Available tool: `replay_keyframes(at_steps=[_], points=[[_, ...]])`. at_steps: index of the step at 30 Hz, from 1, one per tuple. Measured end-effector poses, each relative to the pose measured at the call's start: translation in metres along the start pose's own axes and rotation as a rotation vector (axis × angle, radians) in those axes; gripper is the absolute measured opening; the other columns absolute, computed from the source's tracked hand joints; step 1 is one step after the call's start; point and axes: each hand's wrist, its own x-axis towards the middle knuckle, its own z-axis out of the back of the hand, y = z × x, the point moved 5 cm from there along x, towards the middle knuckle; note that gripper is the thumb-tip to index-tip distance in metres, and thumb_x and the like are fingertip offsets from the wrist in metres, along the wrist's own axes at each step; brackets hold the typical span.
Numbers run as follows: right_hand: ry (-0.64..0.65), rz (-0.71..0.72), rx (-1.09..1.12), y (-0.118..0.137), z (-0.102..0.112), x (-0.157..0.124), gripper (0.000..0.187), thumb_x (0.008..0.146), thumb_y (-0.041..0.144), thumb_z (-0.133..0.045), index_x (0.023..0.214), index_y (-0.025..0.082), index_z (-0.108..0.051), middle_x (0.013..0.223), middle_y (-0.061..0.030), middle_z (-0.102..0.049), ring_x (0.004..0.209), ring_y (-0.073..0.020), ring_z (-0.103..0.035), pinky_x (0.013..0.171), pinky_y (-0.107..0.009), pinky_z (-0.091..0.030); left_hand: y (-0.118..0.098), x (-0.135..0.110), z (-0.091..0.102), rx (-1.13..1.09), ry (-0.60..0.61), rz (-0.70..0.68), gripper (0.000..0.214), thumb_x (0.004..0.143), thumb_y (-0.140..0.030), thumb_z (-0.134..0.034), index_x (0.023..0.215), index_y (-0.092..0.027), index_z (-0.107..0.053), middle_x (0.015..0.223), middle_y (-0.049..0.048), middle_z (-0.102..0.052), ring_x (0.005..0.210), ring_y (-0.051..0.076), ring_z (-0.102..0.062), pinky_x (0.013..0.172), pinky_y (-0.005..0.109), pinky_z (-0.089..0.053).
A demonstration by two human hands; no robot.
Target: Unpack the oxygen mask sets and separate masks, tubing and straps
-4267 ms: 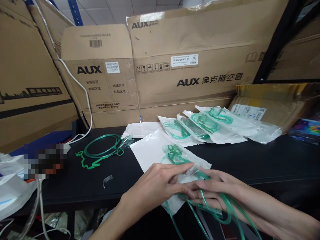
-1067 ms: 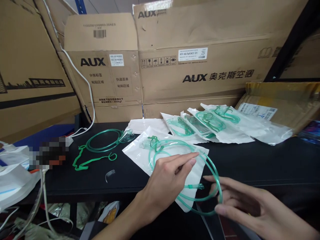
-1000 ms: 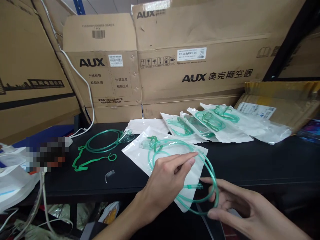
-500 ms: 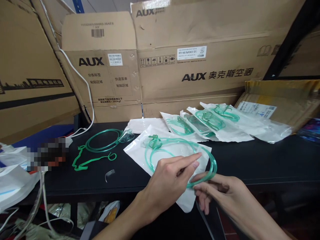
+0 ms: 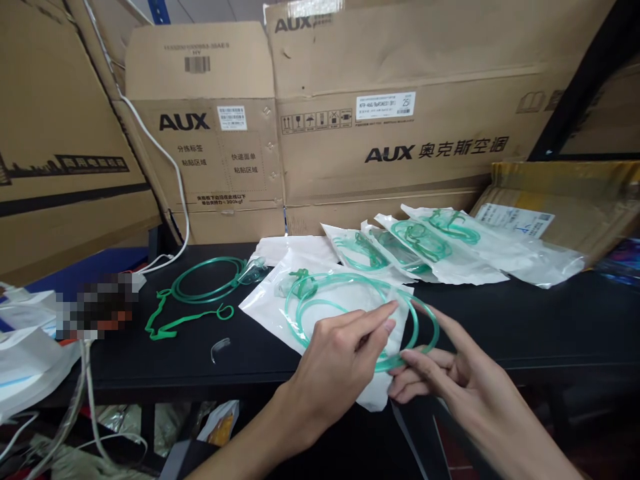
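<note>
A coil of clear green oxygen tubing [image 5: 370, 280] lies across a white pouch [image 5: 267, 297] with a clear film; its right-hand loops stick out past the pouch edge. My left hand [image 5: 345, 357] is closed over the pouch and coil, its thumb and forefinger close together; what its fingers grip is hidden. My right hand [image 5: 450, 373] grips the tubing's right side, thumb in front and forefinger stretched along the outer loop. At the pouch's left end sits a clear piece with a green strap [image 5: 301, 283], probably a mask.
Loose on the black table [image 5: 480, 327] lie an oxygen mask [image 5: 256, 268] with coiled tubing, a green elastic strap [image 5: 170, 330] and a small metal strip [image 5: 220, 348]. Several filled pouches [image 5: 425, 243] overlap behind. Cardboard boxes [image 5: 325, 160] wall the back. White cables [image 5: 175, 167] run at left.
My right hand has turned and its forefinger has spread along the outer loop, which now stands further right. The pouch has shifted slightly left. My left hand has hardly moved.
</note>
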Motion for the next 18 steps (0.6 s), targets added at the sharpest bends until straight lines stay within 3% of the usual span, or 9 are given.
replay_keyframes(at_steps=[4,8,12,16,18], points=[[0.049,0.013,-0.135,-0.008,-0.005,-0.002,0.069,0.094,0.056,-0.066,0.147,0.017,-0.043,0.068,-0.0007,-0.073,0.048,-0.0184,-0.069,0.047,-0.029,-0.061,0.001,0.001,0.000,0.009,0.007,0.002,0.033,0.104,-0.019,-0.057,0.135,-0.014,-0.067,0.123,0.0085,-0.077,0.104,0.019,-0.076,0.097,0.029,-0.060],[-0.021,0.039,-0.081,-0.003,-0.002,0.002,0.090,0.090,0.054,-0.072,0.160,0.029,-0.021,0.065,0.0040,-0.071,0.043,-0.0196,-0.066,0.035,-0.026,-0.054,0.000,0.001,0.001,0.025,-0.010,-0.012,0.033,0.104,-0.019,-0.056,0.134,-0.015,-0.068,0.119,0.0081,-0.078,0.103,0.020,-0.076,0.097,0.030,-0.060],[-0.077,0.098,-0.165,0.000,0.003,0.003,0.086,0.092,0.056,-0.069,0.161,0.028,-0.026,0.067,0.0015,-0.071,0.046,-0.0193,-0.066,0.037,-0.026,-0.054,-0.001,0.000,0.001,0.027,-0.009,-0.019,0.032,0.104,-0.019,-0.056,0.133,-0.013,-0.069,0.121,0.0084,-0.077,0.105,0.020,-0.076,0.099,0.029,-0.059],[-0.130,0.165,-0.259,0.002,0.005,-0.002,0.083,0.097,0.052,-0.063,0.164,0.035,-0.018,0.068,0.0034,-0.071,0.047,-0.0173,-0.065,0.040,-0.025,-0.053,0.000,-0.001,0.001,0.032,-0.012,-0.020,0.033,0.105,-0.020,-0.056,0.134,-0.014,-0.068,0.121,0.0082,-0.077,0.104,0.020,-0.076,0.097,0.030,-0.060],[-0.144,0.189,-0.316,0.004,0.005,-0.004,0.079,0.098,0.052,-0.062,0.163,0.033,-0.022,0.068,0.0030,-0.070,0.047,-0.0164,-0.064,0.043,-0.025,-0.053,0.000,-0.001,0.001,0.035,-0.016,-0.019,0.033,0.105,-0.020,-0.056,0.135,-0.015,-0.068,0.122,0.0078,-0.077,0.105,0.020,-0.076,0.097,0.030,-0.060]])
